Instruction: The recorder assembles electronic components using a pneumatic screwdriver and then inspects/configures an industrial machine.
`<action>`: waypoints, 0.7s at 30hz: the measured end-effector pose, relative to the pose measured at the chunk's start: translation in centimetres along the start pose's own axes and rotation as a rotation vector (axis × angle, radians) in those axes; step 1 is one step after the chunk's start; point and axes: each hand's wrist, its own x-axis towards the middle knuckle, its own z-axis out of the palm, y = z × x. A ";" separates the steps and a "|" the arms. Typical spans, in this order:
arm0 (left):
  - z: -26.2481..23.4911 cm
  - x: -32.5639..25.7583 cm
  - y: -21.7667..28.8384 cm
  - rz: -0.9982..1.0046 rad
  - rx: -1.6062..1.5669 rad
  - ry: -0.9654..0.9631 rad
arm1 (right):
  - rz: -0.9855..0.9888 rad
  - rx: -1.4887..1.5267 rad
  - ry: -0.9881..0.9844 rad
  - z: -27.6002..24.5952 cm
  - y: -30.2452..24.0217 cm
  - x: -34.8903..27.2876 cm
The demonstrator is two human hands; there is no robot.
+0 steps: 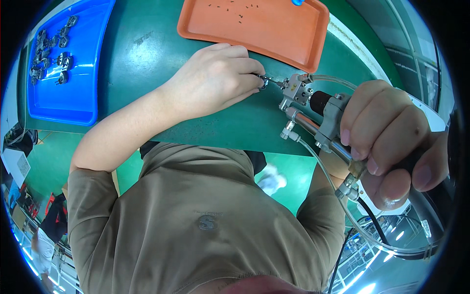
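Observation:
My left hand (220, 76) is over the green table, its fingers closed on a small dark metal part (263, 82) that shows only at the fingertips; the rest is hidden. My right hand (387, 137), close to the camera, wraps round an air-powered screwdriver (327, 128) with metal cylinders, a black collar and fittings. Its thin tip (278, 84) points left and meets or nearly meets the small part; I cannot tell whether they touch. A clear air hose (323, 164) loops from the tool down past my right hand.
An orange tray (259, 29) with several tiny dark screws (240, 16) and a blue object (297, 2) is at the far side. At the left, a blue tray (83, 93) holds several dark metal parts (62, 60). The green table's (230, 130) near edge runs before my body.

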 end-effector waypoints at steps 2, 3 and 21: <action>-0.2 0.0 0.2 0.001 0.001 0.001 | -0.051 0.029 -0.010 -0.2 0.8 -0.1; -0.2 0.1 0.2 0.001 0.004 0.005 | -0.098 0.051 -0.015 -0.2 0.8 -0.2; -0.3 -1.5 -1.1 0.012 -0.033 -0.015 | -0.159 0.083 0.244 1.1 -0.5 -1.7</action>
